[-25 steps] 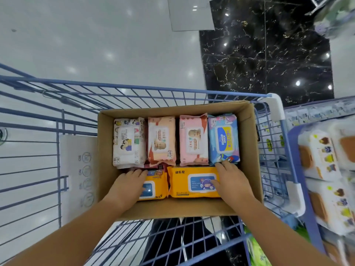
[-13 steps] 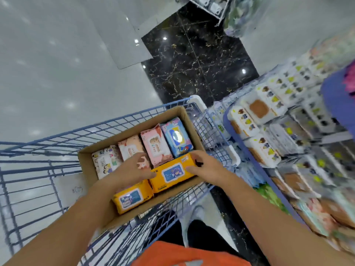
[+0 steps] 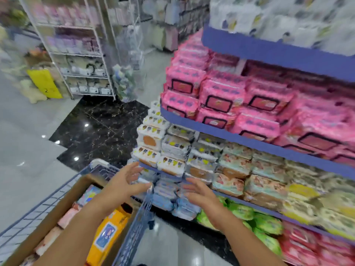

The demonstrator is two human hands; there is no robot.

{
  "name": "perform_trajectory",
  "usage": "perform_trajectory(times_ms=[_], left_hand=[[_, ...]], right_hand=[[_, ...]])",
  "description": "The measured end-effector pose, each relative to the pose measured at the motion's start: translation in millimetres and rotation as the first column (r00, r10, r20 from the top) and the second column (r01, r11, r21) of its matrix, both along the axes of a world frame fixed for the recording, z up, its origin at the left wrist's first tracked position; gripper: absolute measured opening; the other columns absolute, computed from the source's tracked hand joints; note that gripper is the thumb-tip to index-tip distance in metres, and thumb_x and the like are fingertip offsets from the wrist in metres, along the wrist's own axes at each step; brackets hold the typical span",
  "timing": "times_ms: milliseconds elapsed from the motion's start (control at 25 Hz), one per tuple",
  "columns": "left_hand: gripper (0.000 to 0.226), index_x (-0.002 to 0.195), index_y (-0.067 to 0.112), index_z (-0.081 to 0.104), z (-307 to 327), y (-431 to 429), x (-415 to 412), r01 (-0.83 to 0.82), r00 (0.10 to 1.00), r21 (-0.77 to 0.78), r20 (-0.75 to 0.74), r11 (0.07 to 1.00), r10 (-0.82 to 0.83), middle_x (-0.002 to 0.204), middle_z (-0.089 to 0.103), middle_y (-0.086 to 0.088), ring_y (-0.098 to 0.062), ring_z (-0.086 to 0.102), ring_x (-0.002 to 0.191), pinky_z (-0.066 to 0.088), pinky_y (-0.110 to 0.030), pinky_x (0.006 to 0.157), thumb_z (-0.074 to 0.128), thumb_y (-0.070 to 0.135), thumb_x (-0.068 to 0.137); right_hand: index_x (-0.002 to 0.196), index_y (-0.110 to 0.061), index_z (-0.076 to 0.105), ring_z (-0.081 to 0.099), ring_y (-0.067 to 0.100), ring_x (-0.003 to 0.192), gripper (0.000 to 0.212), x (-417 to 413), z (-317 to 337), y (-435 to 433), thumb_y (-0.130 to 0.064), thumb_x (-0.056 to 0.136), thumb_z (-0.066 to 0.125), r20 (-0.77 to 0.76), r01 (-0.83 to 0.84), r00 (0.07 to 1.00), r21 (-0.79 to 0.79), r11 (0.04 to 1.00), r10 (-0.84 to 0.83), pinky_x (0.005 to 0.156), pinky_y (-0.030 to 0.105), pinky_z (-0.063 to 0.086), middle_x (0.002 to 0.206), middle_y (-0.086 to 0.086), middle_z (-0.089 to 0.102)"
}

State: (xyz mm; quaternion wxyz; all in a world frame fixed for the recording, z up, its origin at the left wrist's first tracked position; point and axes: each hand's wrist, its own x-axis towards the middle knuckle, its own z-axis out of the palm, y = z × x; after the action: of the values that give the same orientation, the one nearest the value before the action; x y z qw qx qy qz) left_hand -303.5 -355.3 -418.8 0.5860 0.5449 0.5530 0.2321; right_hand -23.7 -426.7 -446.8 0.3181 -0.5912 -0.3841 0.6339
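Note:
Both my hands are raised in front of a store shelf, fingers spread and holding nothing. My left hand (image 3: 126, 182) hovers over the cart's right rim, and my right hand (image 3: 197, 191) is a little to its right. Between and just beyond them sit blue-and-white wipe packs (image 3: 166, 191) on a lower shelf. At the lower left, a blue wire cart (image 3: 134, 233) carries a cardboard box (image 3: 51, 214) with wipe packs, among them an orange pack (image 3: 106, 235). The picture is blurred by motion.
Blue shelves (image 3: 240, 139) on the right hold pink packs (image 3: 221, 96) above, white and peach packs (image 3: 172, 146) in the middle, green packs (image 3: 255, 217) and red ones below. A white wire rack (image 3: 84, 60) stands at the far left on grey and black marble floor.
My view has swung up and right from the box to the shelves. Both hands have left the orange packs in the box and risen toward the shelf, holding nothing.

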Motion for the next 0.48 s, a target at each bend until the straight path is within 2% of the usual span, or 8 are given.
perform_trajectory(times_ms=[120,160,280,400,480], left_hand=[[0.113,0.153,0.042,0.036,28,-5,118,0.170,0.984,0.074,0.048,0.983,-0.174,0.145,0.050,0.019,-0.012,0.049,0.137,0.048,-0.042,0.102,0.089,0.065,0.056],[0.113,0.153,0.042,0.036,35,-9,157,0.221,0.972,0.092,0.060,0.971,-0.226,0.145,0.050,0.019,-0.012,0.049,0.137,0.048,-0.040,0.100,0.089,0.064,0.057],[0.132,0.151,0.043,0.037,53,-28,272,0.369,0.923,0.148,0.063,0.918,-0.381,0.142,0.052,0.020,-0.012,0.050,0.137,0.050,-0.045,0.104,0.090,0.077,0.035],[0.121,0.141,0.053,0.039,60,-52,381,0.528,0.835,0.196,0.056,0.827,-0.547,0.146,0.050,0.018,-0.010,0.051,0.136,0.052,-0.044,0.104,0.089,0.079,0.034],[0.119,0.139,0.055,0.039,69,-71,443,0.614,0.769,0.215,0.057,0.760,-0.637,0.146,0.049,0.016,-0.005,0.053,0.130,0.052,-0.036,0.097,0.088,0.080,0.034]], right_hand=[[0.140,-0.032,0.050,0.058,0.003,0.123,0.076,91,21,-49,-0.045,0.069,0.075,-0.026,0.193,0.981,0.066,0.979,-0.192,0.093,0.021,0.050,0.139,-0.005,0.059],[0.140,-0.034,0.049,0.058,0.002,0.122,0.074,120,27,-64,-0.045,0.072,0.075,-0.035,0.238,0.971,0.084,0.968,-0.236,0.094,0.023,0.049,0.140,-0.007,0.059],[0.131,-0.041,0.051,0.059,-0.004,0.115,0.051,204,43,-113,-0.035,0.084,0.070,-0.041,0.357,0.934,0.158,0.921,-0.355,0.088,0.020,0.050,0.135,-0.013,0.060],[0.141,-0.034,0.045,0.058,-0.001,0.118,0.056,290,56,-164,-0.029,0.091,0.070,-0.040,0.506,0.859,0.214,0.836,-0.510,0.081,0.017,0.052,0.140,-0.008,0.057],[0.145,-0.032,0.043,0.056,0.004,0.125,0.067,336,64,-200,-0.039,0.085,0.072,-0.035,0.591,0.797,0.244,0.768,-0.603,0.087,0.020,0.051,0.143,-0.006,0.055]])
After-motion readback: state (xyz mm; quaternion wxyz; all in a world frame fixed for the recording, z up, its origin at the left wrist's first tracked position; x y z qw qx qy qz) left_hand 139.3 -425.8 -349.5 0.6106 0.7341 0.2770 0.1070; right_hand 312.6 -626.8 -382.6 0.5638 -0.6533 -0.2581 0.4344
